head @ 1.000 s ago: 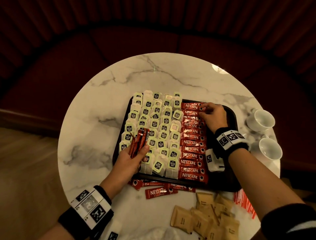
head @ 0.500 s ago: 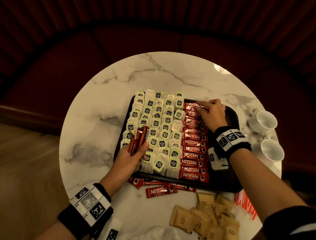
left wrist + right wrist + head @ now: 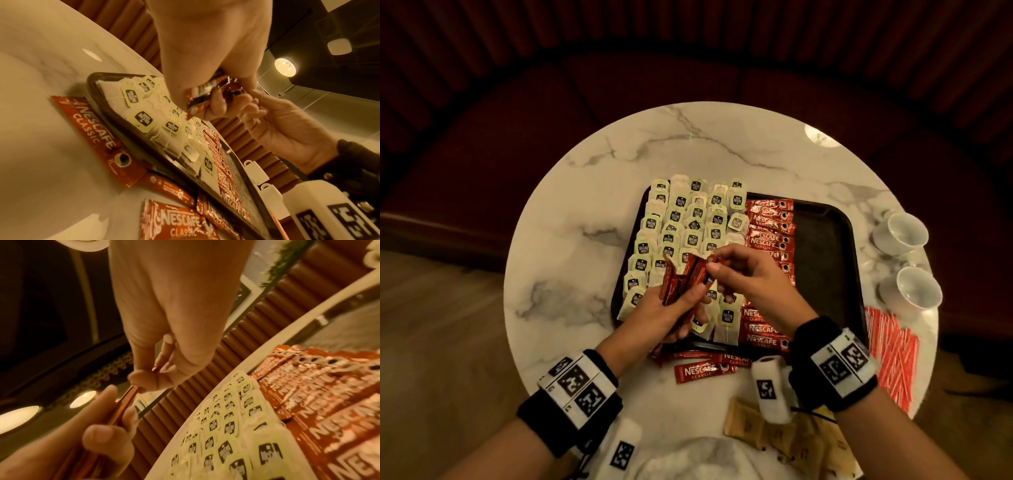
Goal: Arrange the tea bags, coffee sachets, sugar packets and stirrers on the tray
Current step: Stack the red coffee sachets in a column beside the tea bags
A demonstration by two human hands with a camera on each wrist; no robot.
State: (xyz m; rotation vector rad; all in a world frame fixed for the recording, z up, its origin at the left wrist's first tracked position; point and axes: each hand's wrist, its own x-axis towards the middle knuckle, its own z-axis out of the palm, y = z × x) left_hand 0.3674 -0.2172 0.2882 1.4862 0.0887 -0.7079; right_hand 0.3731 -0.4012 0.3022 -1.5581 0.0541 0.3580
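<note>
A dark tray [image 3: 825, 246] holds rows of pale tea bags [image 3: 674, 219] on its left half and a column of red coffee sachets [image 3: 767, 222] beside them. Above the tea bags my left hand [image 3: 671, 308] grips a bunch of red coffee sachets [image 3: 685, 277]. My right hand [image 3: 739, 274] pinches the top end of one sachet in that bunch. The left wrist view shows the bunch [image 3: 203, 95] clasped under my left hand's fingers. In the right wrist view, my right fingertips [image 3: 144, 381] pinch a sachet edge [image 3: 127, 397].
Loose coffee sachets [image 3: 702, 371] lie on the marble table [image 3: 571, 240] just in front of the tray. Tan sugar packets [image 3: 784, 435] are piled at the near edge, red-striped stirrers [image 3: 890, 356] lie at the right, and two white cups [image 3: 907, 260] stand beyond them.
My right hand left the top of the sachet column and came down-left to my left hand's bunch, pinching a sachet there. My left hand kept its bunch.
</note>
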